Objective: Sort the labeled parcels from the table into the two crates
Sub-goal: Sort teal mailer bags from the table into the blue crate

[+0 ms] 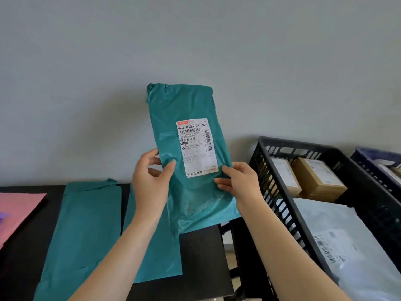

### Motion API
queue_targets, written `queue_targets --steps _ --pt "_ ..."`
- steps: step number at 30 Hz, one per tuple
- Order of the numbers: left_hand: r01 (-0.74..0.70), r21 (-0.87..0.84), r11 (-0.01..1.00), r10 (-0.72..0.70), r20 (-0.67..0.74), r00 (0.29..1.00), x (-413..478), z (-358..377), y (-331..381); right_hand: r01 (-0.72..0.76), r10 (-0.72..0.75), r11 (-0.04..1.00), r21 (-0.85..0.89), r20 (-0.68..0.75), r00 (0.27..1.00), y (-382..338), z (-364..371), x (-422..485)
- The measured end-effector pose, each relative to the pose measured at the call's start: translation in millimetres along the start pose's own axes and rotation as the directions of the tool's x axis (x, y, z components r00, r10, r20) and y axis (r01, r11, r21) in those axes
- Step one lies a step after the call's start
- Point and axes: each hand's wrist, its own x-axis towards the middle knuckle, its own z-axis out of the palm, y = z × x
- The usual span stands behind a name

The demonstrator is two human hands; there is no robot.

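Both the left hand [149, 181] and the right hand [240, 181] pinch the lower sides of an upright teal plastic labelled parcel [184, 105] above the black table [201, 257]. Right of it stands a black slatted plastic crate [280, 192], with seemingly a dark-blue crate [368, 155] beyond.

The white label [197, 147] on the teal parcel [186, 105] that I hold at the centre of the frame reads "964 B305-01 JS9" in its top line and "抖音商城" at its lower left. The small print there is too fine to read. Pen marks low on this parcel are not legible. At lower right, the grey parcel [347, 231] carries a barcode whose digits are blurred.
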Motion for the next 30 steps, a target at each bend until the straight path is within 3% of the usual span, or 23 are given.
queue_targets --steps 9,16,23,30 --pt "-0.317 0.003 0.948 0.317 0.014 0.948 -61.2 56.5 67.4 0.232 -0.224 0.965 0.125 -0.071 0.972 -67.4 -96.8 -38.9" --pt "-0.55 0.026 0.835 0.539 0.162 0.826 -126.6 109.8 94.1 0.319 -0.288 0.928 0.191 -0.177 0.941 -82.9 -185.8 -70.3" --pt "-0.625 -0.055 0.779 0.611 0.294 0.735 -205.8 179.6 116.6 0.396 -0.331 0.9 0.182 -0.304 0.893 -86.7 -296.6 -103.3" --pt "-0.611 -0.099 0.785 0.577 0.472 0.666 -264.5 240.4 125.9 0.433 -0.349 0.889 0.146 -0.396 0.849 -88.0 -379.4 -117.9"
